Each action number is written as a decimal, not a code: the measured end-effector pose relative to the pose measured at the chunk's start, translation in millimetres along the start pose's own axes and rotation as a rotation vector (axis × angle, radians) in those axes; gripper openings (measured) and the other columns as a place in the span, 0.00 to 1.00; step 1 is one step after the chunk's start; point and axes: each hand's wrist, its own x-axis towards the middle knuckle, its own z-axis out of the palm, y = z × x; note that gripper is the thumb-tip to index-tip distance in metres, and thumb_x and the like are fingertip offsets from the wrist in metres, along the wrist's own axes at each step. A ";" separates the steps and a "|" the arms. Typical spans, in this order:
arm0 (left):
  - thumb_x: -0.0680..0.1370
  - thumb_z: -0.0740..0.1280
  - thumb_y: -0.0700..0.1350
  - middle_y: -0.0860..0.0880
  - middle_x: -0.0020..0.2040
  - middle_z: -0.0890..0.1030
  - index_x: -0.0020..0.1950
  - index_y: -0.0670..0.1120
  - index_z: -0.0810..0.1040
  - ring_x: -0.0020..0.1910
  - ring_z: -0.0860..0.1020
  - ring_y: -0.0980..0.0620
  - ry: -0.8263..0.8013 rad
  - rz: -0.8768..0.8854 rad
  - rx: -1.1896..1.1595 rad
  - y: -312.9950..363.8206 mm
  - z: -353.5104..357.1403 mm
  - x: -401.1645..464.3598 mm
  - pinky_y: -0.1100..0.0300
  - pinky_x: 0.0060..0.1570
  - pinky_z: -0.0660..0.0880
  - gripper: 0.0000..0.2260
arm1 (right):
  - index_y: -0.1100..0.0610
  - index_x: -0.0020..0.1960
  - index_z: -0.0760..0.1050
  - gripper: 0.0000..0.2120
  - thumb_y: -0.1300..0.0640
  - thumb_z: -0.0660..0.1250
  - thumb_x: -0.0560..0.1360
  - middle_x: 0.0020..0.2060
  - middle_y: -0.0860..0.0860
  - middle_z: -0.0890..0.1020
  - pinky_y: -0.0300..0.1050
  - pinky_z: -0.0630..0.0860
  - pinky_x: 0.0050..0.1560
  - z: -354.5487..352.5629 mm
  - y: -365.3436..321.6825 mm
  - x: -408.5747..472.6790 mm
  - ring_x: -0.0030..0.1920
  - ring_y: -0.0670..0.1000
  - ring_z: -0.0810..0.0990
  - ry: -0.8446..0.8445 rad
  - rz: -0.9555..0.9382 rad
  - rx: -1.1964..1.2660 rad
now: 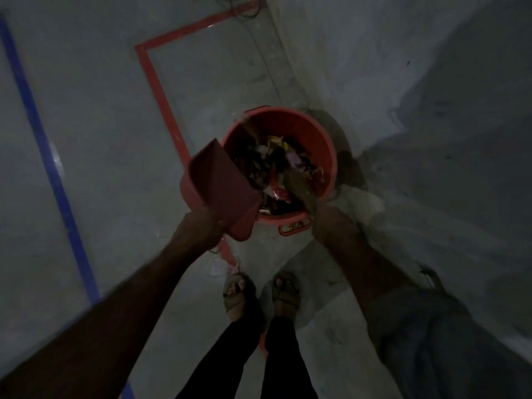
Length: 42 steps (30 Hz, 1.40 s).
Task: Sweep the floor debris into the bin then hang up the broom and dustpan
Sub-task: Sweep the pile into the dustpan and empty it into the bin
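Red plastic fills the middle of the dim view: a round bin [325,145] stands on the grey concrete floor [95,139], close to the wall [403,53], and it is packed with mixed litter [282,168] of wrappers and scraps. A dark red dustpan [221,185] is held tilted over the bin's near-left rim, its open mouth turned toward the litter, and it is gripped from below by the left hand [201,228], fingers curled round its handle end. The right hand [325,223] is closed round the broom [299,185], whose brownish bristles are reaching down into the bin over the near rim; the image is blurred there, so the exact finger hold cannot be told. Red tape [161,90] and blue tape [43,133] are laid in lines across the floor. Two sandalled feet [262,292] are planted just short of the bin, with a few scraps [221,266] lying near them.
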 end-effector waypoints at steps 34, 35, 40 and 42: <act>0.79 0.69 0.50 0.46 0.34 0.75 0.46 0.41 0.74 0.25 0.72 0.54 0.297 -0.197 -1.024 14.2 -26.4 -285.9 0.62 0.27 0.69 0.13 | 0.52 0.71 0.68 0.26 0.59 0.71 0.75 0.54 0.52 0.81 0.42 0.74 0.47 -68.9 28.4 -371.0 0.50 0.54 0.81 0.414 -0.546 0.157; 0.79 0.69 0.50 0.47 0.32 0.73 0.44 0.41 0.74 0.23 0.71 0.55 0.320 -0.192 -1.052 14.1 -25.0 -296.4 0.62 0.26 0.68 0.13 | 0.53 0.72 0.68 0.26 0.59 0.70 0.76 0.57 0.53 0.81 0.41 0.73 0.48 -69.8 26.6 -375.4 0.52 0.54 0.81 0.406 -0.566 0.179; 0.81 0.67 0.46 0.48 0.29 0.69 0.41 0.44 0.69 0.20 0.66 0.56 0.443 -0.192 -1.214 15.8 -26.5 -354.8 0.65 0.20 0.64 0.12 | 0.46 0.74 0.62 0.29 0.51 0.66 0.75 0.61 0.53 0.78 0.43 0.75 0.53 -77.7 3.8 -398.2 0.56 0.54 0.79 0.413 -0.767 0.103; 0.82 0.67 0.46 0.49 0.29 0.68 0.43 0.44 0.68 0.20 0.65 0.57 0.506 -0.183 -1.261 7.9 -28.0 -380.6 0.66 0.20 0.62 0.11 | 0.42 0.75 0.58 0.32 0.51 0.68 0.75 0.59 0.52 0.79 0.45 0.78 0.48 -77.7 -7.2 -409.6 0.51 0.52 0.80 0.399 -0.857 0.041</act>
